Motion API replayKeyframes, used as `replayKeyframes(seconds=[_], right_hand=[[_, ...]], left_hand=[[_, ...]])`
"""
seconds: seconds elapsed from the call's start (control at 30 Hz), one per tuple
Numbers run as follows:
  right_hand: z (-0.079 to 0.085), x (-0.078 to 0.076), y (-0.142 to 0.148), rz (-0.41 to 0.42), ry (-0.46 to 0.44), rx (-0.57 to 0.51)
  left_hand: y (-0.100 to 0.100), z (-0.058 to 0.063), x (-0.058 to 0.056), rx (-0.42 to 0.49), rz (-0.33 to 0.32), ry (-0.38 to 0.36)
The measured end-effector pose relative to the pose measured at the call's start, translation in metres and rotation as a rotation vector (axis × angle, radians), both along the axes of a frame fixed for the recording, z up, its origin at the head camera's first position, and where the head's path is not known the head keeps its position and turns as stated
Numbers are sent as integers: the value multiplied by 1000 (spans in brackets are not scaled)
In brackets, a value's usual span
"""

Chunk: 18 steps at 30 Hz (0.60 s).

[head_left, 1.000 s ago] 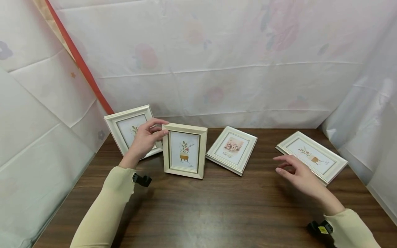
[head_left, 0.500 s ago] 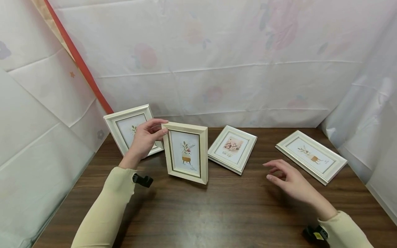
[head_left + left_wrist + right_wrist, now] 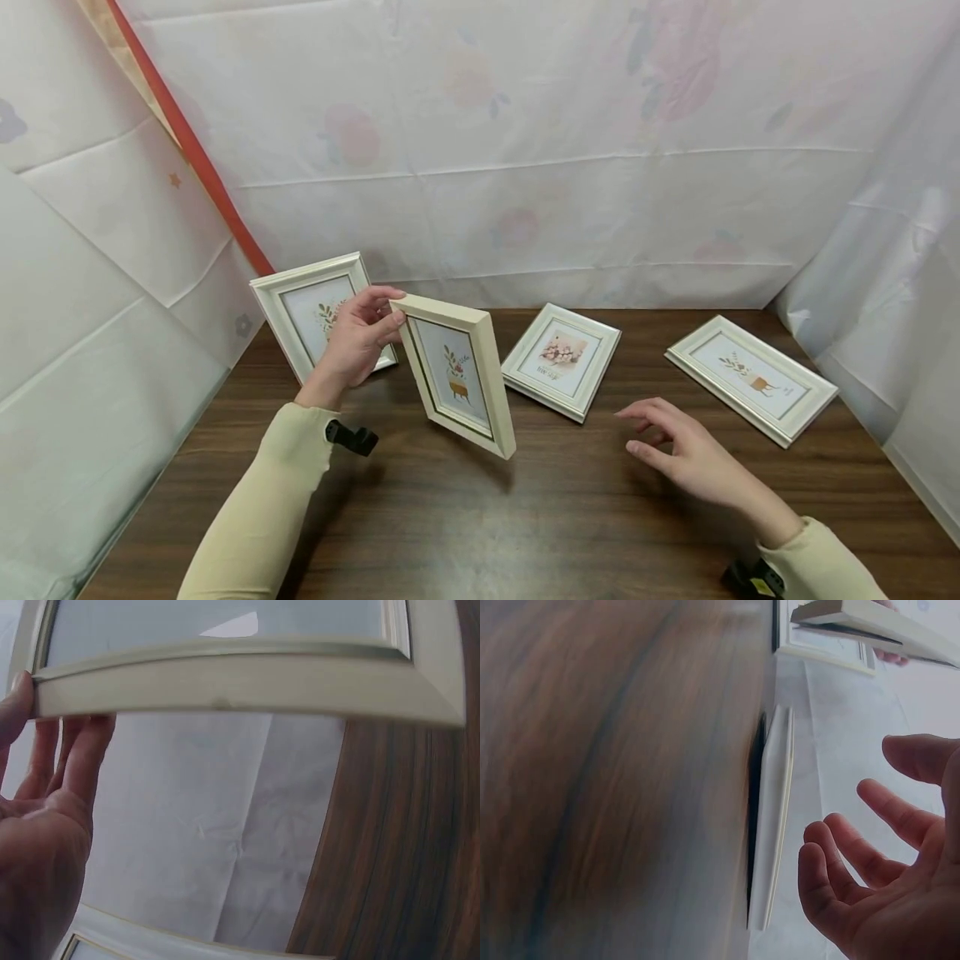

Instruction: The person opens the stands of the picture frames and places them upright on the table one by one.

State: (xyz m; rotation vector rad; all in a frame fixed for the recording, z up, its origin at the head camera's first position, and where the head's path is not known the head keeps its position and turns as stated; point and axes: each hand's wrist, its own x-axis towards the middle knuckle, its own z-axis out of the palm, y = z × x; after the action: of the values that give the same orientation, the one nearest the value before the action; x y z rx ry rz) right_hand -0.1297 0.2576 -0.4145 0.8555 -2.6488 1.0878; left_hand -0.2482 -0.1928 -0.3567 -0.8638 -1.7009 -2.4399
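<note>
A cream picture frame [image 3: 454,379] with a potted-plant print is pinched at its upper left corner by my left hand [image 3: 354,342]. It is tilted and turned, its lower right corner nearest me and raised off the table. In the left wrist view, the thumb lies on the front of the frame [image 3: 225,684] and the fingers go behind it. My right hand [image 3: 693,462] hovers over the table with fingers loosely bent and holds nothing. Behind the left hand a second picture frame [image 3: 288,312] stands propped up, partly hidden by that hand.
A picture frame with a pink flower print [image 3: 562,354] lies flat at the middle back. Another picture frame [image 3: 752,379] lies flat at the right. White patterned cloth [image 3: 525,158] hangs around the back and sides of the wooden table [image 3: 480,533].
My left hand has lifted the cream frame's lower edge from the table and swung its right side toward me. The right hand has moved left, away from the right-hand frame.
</note>
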Motion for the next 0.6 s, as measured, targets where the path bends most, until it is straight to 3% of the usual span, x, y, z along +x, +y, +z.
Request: replayKeyframes(seconds=[0.3,0.6], right_hand=[[1,12,-18,65,-2,7],[0,19,-25,117,-23,7]], left_hand=[[10,-1,0,180,-235,45],[24,-3,-5,286,-401,83]])
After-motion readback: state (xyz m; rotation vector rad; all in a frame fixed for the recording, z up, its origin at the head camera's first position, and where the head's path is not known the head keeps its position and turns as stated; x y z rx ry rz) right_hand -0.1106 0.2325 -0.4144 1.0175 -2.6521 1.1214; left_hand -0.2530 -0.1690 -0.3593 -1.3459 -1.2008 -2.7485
